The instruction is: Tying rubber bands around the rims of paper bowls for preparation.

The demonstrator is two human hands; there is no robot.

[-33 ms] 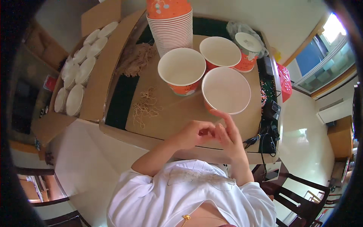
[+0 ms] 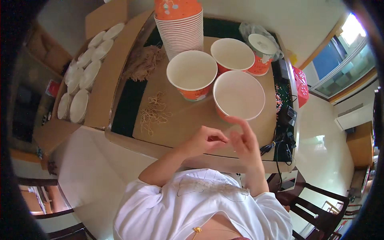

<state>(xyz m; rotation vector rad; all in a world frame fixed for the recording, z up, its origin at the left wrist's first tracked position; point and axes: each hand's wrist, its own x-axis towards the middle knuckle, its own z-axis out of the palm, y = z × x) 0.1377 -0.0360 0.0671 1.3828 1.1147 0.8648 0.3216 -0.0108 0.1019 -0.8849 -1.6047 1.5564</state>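
Observation:
My left hand (image 2: 208, 140) is closed over the near edge of the table, its thumb and fingertips pressed together. Anything held in that pinch is too small to make out. Just beside it, my right hand (image 2: 245, 143) has its index finger stretched out and the other fingers loosely bent, partly smeared by motion. That index finger is by the near rim of a white-lined paper bucket (image 2: 239, 95); contact is unclear. Two more paper buckets, an orange one (image 2: 192, 72) and another (image 2: 233, 55), stand upright behind it. Thin beige strings (image 2: 154, 112) lie loose to the left.
A tall stack of paper buckets (image 2: 180, 34) rises at the back, beside a tangled fibre bundle (image 2: 146, 62). At left, an open carton (image 2: 100, 88) holds several white stacks. Black cables (image 2: 284, 148), scattered beads (image 2: 279, 100) and a lidded bucket (image 2: 262, 45) line the right side.
My right hand's thumb and fingers have drawn slightly away from my left fingertips. My left fingers have closed more tightly together. The buckets and strings stay put.

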